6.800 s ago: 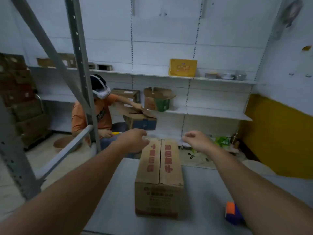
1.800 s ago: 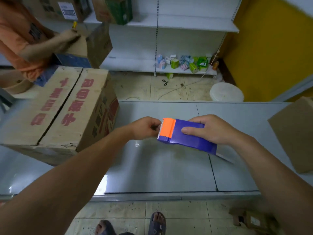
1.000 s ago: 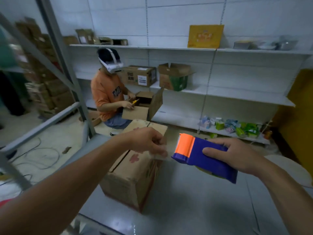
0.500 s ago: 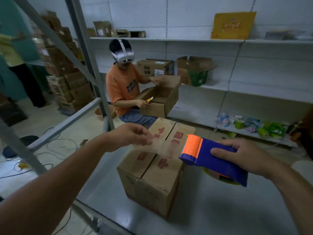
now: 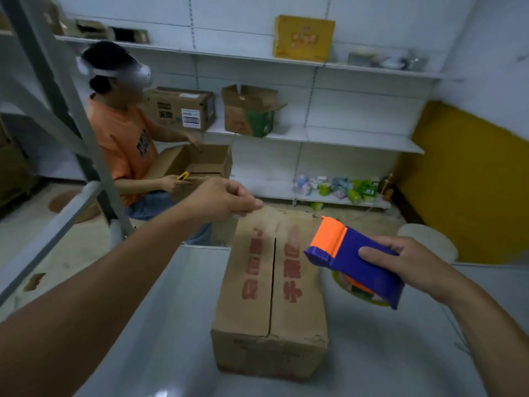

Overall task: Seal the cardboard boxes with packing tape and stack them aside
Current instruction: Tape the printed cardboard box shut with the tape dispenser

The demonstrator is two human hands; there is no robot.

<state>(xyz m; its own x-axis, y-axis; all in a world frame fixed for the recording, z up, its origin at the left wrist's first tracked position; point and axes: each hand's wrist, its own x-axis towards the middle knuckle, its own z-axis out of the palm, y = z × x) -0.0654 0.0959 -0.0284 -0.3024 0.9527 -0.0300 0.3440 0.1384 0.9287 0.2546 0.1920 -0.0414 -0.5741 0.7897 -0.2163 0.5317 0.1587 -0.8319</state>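
Cardboard box (image 5: 272, 293) lies below and between both hands, seam running away from the person; left hand (image 5: 223, 199) pinches clear tape (image 5: 274, 224) at the far end, right hand (image 5: 412, 265) grips the dispenser (image 5: 355, 265).

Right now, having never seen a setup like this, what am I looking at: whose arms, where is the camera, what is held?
No machine here: a person wears a wide-angle camera on the head, so this single view looks down along their own arms. On the grey table stands a closed cardboard box, its centre seam untaped. The right hand grips a blue-and-orange tape dispenser; the left hand pinches the end of a clear tape strip pulled from it, stretched over the box's far end. Behind, another person in an orange shirt sits with an open box.
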